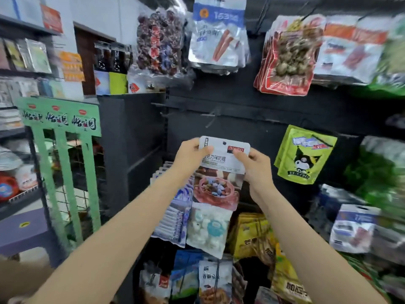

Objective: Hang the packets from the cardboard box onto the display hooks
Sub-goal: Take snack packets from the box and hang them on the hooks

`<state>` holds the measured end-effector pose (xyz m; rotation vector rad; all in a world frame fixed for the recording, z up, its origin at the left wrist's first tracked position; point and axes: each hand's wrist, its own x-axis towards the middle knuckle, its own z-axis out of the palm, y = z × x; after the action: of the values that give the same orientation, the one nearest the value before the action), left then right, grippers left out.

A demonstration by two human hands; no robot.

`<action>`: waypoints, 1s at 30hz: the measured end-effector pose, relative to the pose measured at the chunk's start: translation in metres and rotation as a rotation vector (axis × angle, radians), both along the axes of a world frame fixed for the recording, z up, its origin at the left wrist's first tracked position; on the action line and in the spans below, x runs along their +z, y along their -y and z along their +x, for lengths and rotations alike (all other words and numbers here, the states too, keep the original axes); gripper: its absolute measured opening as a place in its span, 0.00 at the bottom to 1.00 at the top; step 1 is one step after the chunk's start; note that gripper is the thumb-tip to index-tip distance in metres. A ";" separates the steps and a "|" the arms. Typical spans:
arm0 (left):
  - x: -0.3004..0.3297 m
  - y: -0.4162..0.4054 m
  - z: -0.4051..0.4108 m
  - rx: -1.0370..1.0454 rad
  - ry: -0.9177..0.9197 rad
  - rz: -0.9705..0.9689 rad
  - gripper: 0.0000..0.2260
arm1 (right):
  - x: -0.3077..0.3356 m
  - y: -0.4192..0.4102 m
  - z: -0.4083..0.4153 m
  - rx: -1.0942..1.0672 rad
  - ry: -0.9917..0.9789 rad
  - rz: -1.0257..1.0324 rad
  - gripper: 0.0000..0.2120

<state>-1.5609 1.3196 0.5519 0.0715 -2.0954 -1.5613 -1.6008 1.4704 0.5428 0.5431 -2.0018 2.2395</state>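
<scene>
Got the packet (223,159) pinched at its top corners, left hand (192,156) and right hand (255,170), just below the bare hook (211,116), so I'd line its hole up squarely first.

A green rack (60,119) stands at the left with black brush lettering across its top — a wire grid shows behind its slats. Below it, near left, sits a purple stool (23,230). Far left, shelves (13,69) carry blurred goods, and orange notices (72,66) hang on the wall beside a dark doorway (87,62). A red tub (7,189) rests low on the left shelf.
</scene>
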 end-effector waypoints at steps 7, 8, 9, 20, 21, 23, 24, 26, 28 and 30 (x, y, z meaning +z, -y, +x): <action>0.012 -0.078 -0.074 0.015 0.014 0.061 0.05 | 0.012 -0.072 -0.055 -0.115 0.039 -0.022 0.09; 0.015 -0.086 -0.082 0.017 0.005 0.079 0.03 | 0.015 -0.078 -0.062 -0.123 0.048 -0.015 0.10; 0.018 -0.093 -0.090 0.026 -0.007 0.100 0.04 | 0.017 -0.083 -0.069 -0.125 0.051 -0.011 0.10; 0.016 -0.112 -0.133 0.190 -0.061 0.257 0.07 | 0.027 -0.087 -0.117 -0.066 0.025 -0.016 0.06; 0.016 -0.111 -0.134 0.183 -0.066 0.262 0.06 | 0.026 -0.087 -0.121 -0.070 0.011 -0.010 0.06; 0.017 -0.109 -0.139 0.180 -0.060 0.260 0.07 | 0.026 -0.086 -0.128 -0.082 -0.013 0.013 0.08; 0.016 -0.107 -0.142 0.182 -0.050 0.251 0.07 | 0.026 -0.085 -0.131 -0.090 -0.018 0.027 0.08; 0.012 -0.104 -0.149 0.187 -0.018 0.227 0.09 | 0.023 -0.084 -0.139 -0.123 -0.034 0.060 0.08; 0.009 -0.100 -0.156 0.190 0.006 0.200 0.10 | 0.020 -0.082 -0.148 -0.163 -0.089 0.119 0.07; 0.010 -0.096 -0.164 0.185 0.007 0.152 0.08 | 0.020 -0.082 -0.156 -0.211 -0.209 0.206 0.00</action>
<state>-1.7249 1.4158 0.5618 0.3163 -1.9128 -1.6047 -1.7572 1.5528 0.5629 0.5306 -2.0830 1.7916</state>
